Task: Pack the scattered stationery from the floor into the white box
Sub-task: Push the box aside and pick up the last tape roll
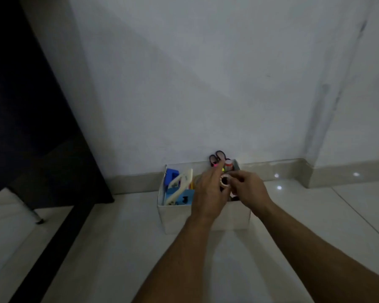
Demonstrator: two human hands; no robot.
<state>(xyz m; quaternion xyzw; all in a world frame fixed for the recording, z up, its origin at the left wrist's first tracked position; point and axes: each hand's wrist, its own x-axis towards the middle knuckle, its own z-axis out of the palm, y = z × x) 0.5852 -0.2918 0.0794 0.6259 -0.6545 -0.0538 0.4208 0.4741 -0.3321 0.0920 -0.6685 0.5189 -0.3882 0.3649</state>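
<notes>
A white box (175,217) stands on the floor against the wall. Inside it I see a blue item (172,174), a cream-coloured tool (179,184), black scissor handles (216,157) sticking up at the back, and a small bottle with a red band (228,164). Both hands are over the box's right half. My right hand (248,189) pinches a small roll of tape (225,181) above the box. My left hand (208,191) is beside the roll, fingers stretched toward the scissors and touching the roll's left side.
Dark furniture (31,127) with a metal leg (34,213) stands at the left. The pale tiled floor (96,248) runs around the box, with a skirting strip (293,169) along the wall behind.
</notes>
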